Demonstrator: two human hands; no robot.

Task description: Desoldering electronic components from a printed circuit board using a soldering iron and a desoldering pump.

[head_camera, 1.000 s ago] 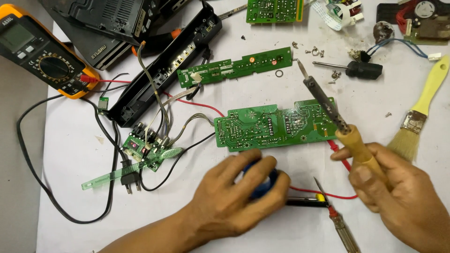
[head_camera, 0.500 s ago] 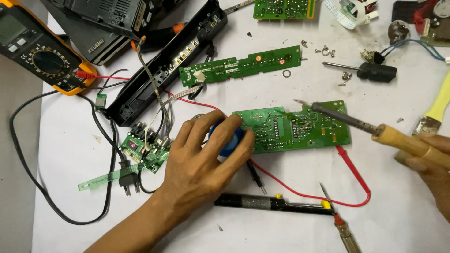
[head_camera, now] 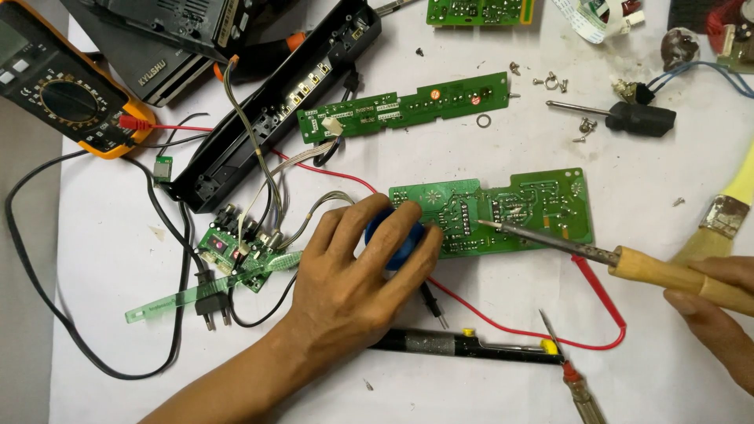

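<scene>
Surface: white paper-covered workbench (head_camera: pixel 503 385), strewn with dismantled electronics, loose screws and wires.
Landmark: large green rectangular circuit board (head_camera: pixel 542 200), solder side up, flat near the middle of the bench.
Left hand: (head_camera: pixel 353 286) at the board's left end, fingers curled in a grasp around a small round blue object (head_camera: pixel 389 235) pressed against the board's edge; fingertips resting on the board, steadying it.
Right hand: (head_camera: pixel 715 302) to the right of the board, fingers clenched around the pale wooden handle of a soldering iron (head_camera: pixel 597 253); part of the hand out of frame.
Iron tip: laid across the board's lower middle, at or just above a cluster of solder joints; contact hard to tell.
Above the board: narrow green strip-shaped circuit board (head_camera: pixel 408 106), black-handled screwdriver (head_camera: pixel 628 116) to the upper right.
Left of the board: long black plastic casing (head_camera: pixel 267 110), yellow-edged multimeter (head_camera: pixel 67 90) farther left, small green connector board (head_camera: pixel 236 250) with grey ribbon wires.
Below the board: black cylindrical desoldering pump (head_camera: pixel 463 343), red test lead (head_camera: pixel 565 341) looping beside it.
Right edge: yellow-handled paintbrush (head_camera: pixel 726 208).
Step in hand: judged as heating a joint on the board, board braced by the left hand.
Next move calls for: steady tip on one pad only, no bridging to neighbouring joints, left hand held firm to stop the board sliding.
</scene>
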